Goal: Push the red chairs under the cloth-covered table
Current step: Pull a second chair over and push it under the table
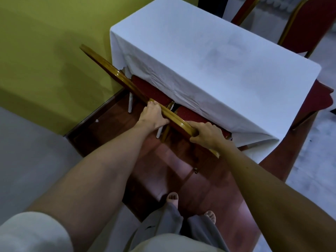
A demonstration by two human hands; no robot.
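A table under a white cloth (214,57) stands in front of me. Two red chairs with gold frames are set against its near side, their seats partly beneath the hanging cloth. The left chair (149,90) shows its gold back rail running up to the left. The right chair (190,116) is directly before me. My left hand (154,115) grips the left end of its top back rail, fingers curled over. My right hand (207,133) grips the rail's right corner. The chairs' legs are mostly hidden.
A green wall (45,51) lies close to the left of the table. Two more red chairs (309,26) stand beyond the table at the top right. A dark red under-cloth (320,95) hangs at the table's right end. My sandalled feet (172,199) stand on reddish floor.
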